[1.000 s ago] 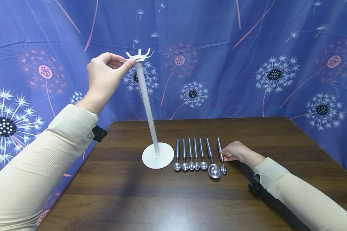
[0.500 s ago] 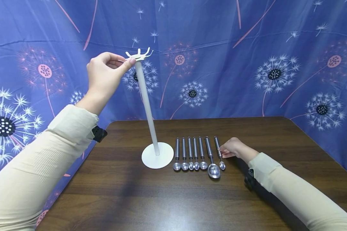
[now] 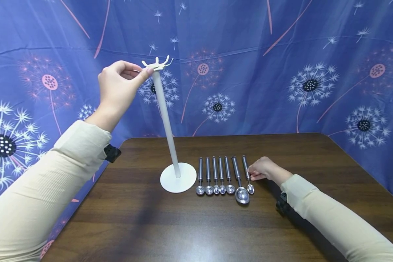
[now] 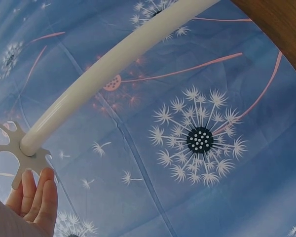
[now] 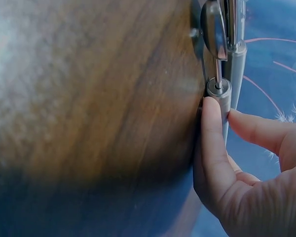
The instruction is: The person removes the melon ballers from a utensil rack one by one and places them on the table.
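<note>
Pinched at one arm of its hooked top by my left hand (image 3: 119,85), a white stand (image 3: 166,120) rises from a round base on the table. Its flat, branching hook piece (image 4: 25,150) lies between thumb and fingertips in the left wrist view. My right hand (image 3: 265,168) pinches the cylindrical handle of a small steel scoop (image 3: 250,189), low near its neck. That scoop, with a little oval bowl, lies at the right end of a row. Just left of it is a larger steel scoop (image 3: 242,195); several smaller steel scoops (image 3: 215,178) lie further left.
The wooden table (image 3: 170,225) has its far edge against a blue dandelion-print cloth (image 3: 249,72). The white base (image 3: 170,183) sits close to the left end of the scoop row. Handles point away, bowls toward me.
My right hand has slid the small steel scoop slightly left and away from me, nearer the larger scoop. My left hand stays on the stand's top.
</note>
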`<state>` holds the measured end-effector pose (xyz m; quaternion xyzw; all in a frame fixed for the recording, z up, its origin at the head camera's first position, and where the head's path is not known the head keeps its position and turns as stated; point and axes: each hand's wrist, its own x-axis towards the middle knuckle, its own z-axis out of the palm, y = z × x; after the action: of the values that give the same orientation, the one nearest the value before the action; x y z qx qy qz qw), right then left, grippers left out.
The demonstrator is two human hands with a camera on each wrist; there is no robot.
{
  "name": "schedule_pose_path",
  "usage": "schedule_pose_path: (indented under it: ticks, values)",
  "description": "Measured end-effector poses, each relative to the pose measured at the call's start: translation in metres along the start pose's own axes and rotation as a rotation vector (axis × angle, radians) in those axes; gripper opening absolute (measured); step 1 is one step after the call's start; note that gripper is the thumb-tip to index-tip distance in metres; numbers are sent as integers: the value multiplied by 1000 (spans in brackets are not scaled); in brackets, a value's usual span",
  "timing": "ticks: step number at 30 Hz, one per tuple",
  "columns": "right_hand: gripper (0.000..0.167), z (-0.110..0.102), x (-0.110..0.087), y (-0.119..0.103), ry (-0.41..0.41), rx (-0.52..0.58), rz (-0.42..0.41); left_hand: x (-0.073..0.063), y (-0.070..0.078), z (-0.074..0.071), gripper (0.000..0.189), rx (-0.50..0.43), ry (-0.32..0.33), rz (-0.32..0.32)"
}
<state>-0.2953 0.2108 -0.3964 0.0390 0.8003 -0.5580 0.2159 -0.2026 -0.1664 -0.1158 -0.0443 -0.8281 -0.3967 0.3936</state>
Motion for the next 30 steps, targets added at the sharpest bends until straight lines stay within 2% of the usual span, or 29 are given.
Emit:
schedule_pose_path:
  ticks: [19,25,30]
  values:
    - [21,3,-2,-1,21,-17,-19,0,-2,2,42,-18,9,11]
    - [18,1,-3,-2,10,-29,-19,0,-1,2,46,-2,-12,15]
    - [24,-1,-5,-3,10,-46,-34,-1,-3,2,49,10,-33,5]
